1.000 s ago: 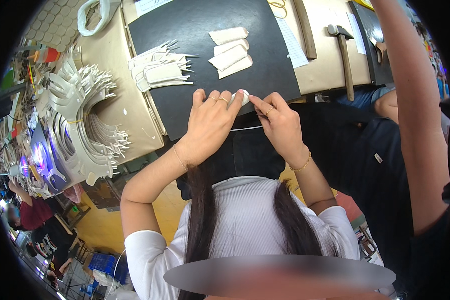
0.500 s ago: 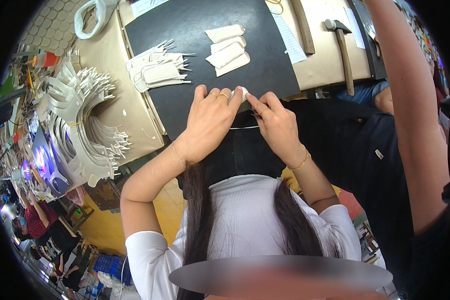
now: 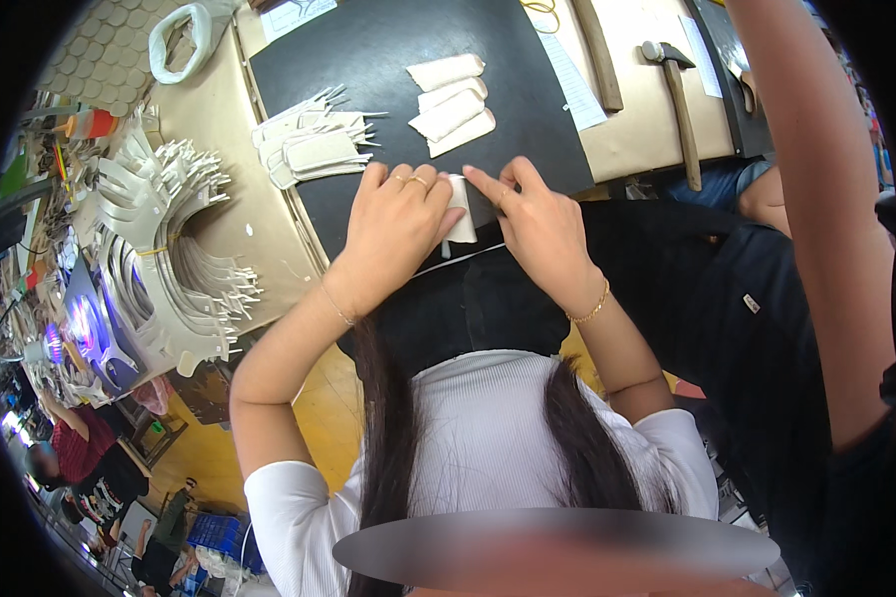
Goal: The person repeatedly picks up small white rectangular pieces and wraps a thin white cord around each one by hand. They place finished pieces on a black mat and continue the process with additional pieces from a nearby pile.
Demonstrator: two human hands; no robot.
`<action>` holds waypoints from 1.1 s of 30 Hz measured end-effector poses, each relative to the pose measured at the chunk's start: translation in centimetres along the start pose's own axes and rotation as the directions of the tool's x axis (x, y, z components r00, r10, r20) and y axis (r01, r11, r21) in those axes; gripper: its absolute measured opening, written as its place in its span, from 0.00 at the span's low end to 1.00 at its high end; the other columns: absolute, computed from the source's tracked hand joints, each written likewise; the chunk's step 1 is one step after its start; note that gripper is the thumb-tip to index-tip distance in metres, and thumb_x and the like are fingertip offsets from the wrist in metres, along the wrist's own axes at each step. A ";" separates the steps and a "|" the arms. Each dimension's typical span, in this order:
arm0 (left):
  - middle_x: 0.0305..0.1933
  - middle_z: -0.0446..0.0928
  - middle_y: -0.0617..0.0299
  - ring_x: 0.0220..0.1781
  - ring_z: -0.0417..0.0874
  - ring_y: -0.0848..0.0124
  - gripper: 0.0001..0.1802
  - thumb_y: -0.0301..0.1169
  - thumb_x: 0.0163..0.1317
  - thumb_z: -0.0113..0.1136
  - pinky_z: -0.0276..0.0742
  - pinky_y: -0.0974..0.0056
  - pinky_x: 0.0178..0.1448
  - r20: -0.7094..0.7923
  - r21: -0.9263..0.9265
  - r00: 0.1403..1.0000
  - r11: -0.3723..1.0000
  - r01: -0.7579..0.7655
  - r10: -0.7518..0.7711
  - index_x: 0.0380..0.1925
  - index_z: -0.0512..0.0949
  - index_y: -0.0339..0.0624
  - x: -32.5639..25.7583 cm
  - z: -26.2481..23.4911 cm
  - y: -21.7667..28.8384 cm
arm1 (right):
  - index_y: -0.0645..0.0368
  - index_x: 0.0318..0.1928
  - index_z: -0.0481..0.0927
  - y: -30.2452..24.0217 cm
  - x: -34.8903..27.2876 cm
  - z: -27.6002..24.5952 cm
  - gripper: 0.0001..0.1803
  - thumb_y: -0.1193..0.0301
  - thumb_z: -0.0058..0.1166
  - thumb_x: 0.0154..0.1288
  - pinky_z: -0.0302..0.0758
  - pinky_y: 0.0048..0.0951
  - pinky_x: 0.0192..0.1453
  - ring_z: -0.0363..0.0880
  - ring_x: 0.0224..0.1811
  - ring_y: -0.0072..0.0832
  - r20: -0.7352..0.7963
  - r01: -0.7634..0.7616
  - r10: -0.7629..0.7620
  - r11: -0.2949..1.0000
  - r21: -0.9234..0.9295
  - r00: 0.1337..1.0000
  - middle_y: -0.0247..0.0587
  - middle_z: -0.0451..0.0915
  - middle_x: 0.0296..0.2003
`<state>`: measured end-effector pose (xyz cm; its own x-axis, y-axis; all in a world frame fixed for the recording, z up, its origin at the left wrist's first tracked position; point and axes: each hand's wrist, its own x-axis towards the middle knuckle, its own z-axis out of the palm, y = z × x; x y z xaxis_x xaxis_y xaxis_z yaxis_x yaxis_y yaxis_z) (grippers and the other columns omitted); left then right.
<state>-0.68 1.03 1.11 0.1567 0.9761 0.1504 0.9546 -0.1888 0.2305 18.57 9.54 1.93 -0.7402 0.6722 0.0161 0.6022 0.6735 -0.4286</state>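
A small cream-white flat piece (image 3: 461,212), perhaps leather or fabric, is held upright at the near edge of the black board (image 3: 368,35). My left hand (image 3: 400,214) is closed on its left side, thumb across the face. My right hand (image 3: 546,224) is beside it, index finger stretched to the piece's top corner and the other fingers partly curled. Beyond my hands lies a short overlapping row of similar cream pieces (image 3: 452,107). Left of that row is a pile of rounded pieces with thin strips (image 3: 319,144).
Bundled curved cream parts (image 3: 159,249) stand at the left. A hammer (image 3: 679,109) and a wooden handle (image 3: 599,55) rest at the far right, beside paper sheets (image 3: 570,75). A white-rimmed bag (image 3: 204,45) sits far left. Another person's arm (image 3: 816,199) extends along the right.
Both hands have shifted slightly left. More of the cream piece now shows between them, standing upright, and my right fingers have spread away from my left hand.
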 end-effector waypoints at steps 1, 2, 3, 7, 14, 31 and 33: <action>0.36 0.76 0.62 0.41 0.78 0.66 0.21 0.42 0.62 0.69 0.66 0.58 0.49 -0.048 -0.013 0.998 0.999 0.048 -0.048 0.51 0.81 0.42 -0.3 0.3 0.2 | 0.49 0.57 0.86 0.0 0.8 0.2 0.21 0.75 0.60 0.64 0.82 0.38 0.34 0.85 0.30 0.39 -0.012 -0.007 0.008 0.999 0.039 1.000 0.37 0.77 0.38; 0.36 0.75 0.62 0.41 0.77 0.65 0.20 0.43 0.60 0.71 0.67 0.56 0.50 -0.046 0.004 0.994 0.995 0.103 -0.103 0.47 0.82 0.43 -0.7 0.7 0.3 | 0.50 0.57 0.86 0.0 1.4 0.4 0.19 0.75 0.61 0.65 0.83 0.39 0.35 0.85 0.31 0.40 -0.025 -0.012 0.014 0.997 0.079 1.000 0.37 0.78 0.39; 0.36 0.75 0.63 0.41 0.76 0.65 0.19 0.42 0.60 0.71 0.67 0.56 0.50 -0.108 -0.016 0.987 0.993 0.120 -0.121 0.46 0.83 0.43 -1.0 1.0 0.5 | 0.51 0.56 0.87 -0.2 1.7 0.5 0.17 0.73 0.61 0.66 0.83 0.39 0.36 0.85 0.32 0.41 -0.043 -0.030 0.035 0.992 0.127 0.998 0.38 0.79 0.39; 0.37 0.75 0.64 0.40 0.75 0.65 0.17 0.38 0.60 0.73 0.66 0.56 0.49 -0.269 -0.077 0.950 0.987 0.142 -0.158 0.47 0.84 0.46 -1.8 2.5 1.0 | 0.58 0.50 0.88 -0.5 2.1 0.1 0.12 0.69 0.64 0.68 0.81 0.38 0.40 0.85 0.33 0.42 -0.031 -0.124 0.137 0.958 0.257 0.990 0.43 0.83 0.36; 0.42 0.78 0.63 0.46 0.77 0.64 0.16 0.34 0.62 0.70 0.67 0.56 0.52 -0.308 -0.130 0.937 0.983 0.129 -0.164 0.49 0.84 0.44 -2.2 3.1 1.1 | 0.62 0.49 0.89 -1.1 1.0 -0.7 0.12 0.71 0.66 0.67 0.78 0.33 0.37 0.83 0.29 0.34 0.116 -0.223 0.195 0.917 0.332 0.974 0.45 0.84 0.34; 0.49 0.79 0.61 0.50 0.80 0.64 0.18 0.30 0.60 0.71 0.68 0.57 0.54 -0.265 -0.157 0.949 0.979 0.134 -0.173 0.51 0.83 0.41 -2.6 2.6 1.5 | 0.62 0.45 0.88 -1.1 3.4 -1.3 0.10 0.69 0.65 0.67 0.79 0.37 0.41 0.84 0.34 0.43 0.078 -0.088 0.055 0.849 0.520 0.995 0.45 0.83 0.35; 0.49 0.79 0.61 0.49 0.80 0.64 0.18 0.30 0.60 0.71 0.68 0.57 0.54 -0.263 -0.162 0.950 0.978 0.130 -0.170 0.51 0.83 0.42 -2.6 2.6 1.5 | 0.62 0.44 0.89 -1.1 2.4 -2.0 0.11 0.68 0.68 0.66 0.76 0.33 0.38 0.82 0.32 0.37 0.169 -0.148 0.069 0.846 0.512 0.983 0.43 0.82 0.34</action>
<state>0.95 -1.54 -1.45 -0.0799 0.9310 0.3563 0.9131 -0.0750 0.4008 16.72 11.03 4.26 -0.7367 0.6553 -0.1668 0.4661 0.3134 -0.8273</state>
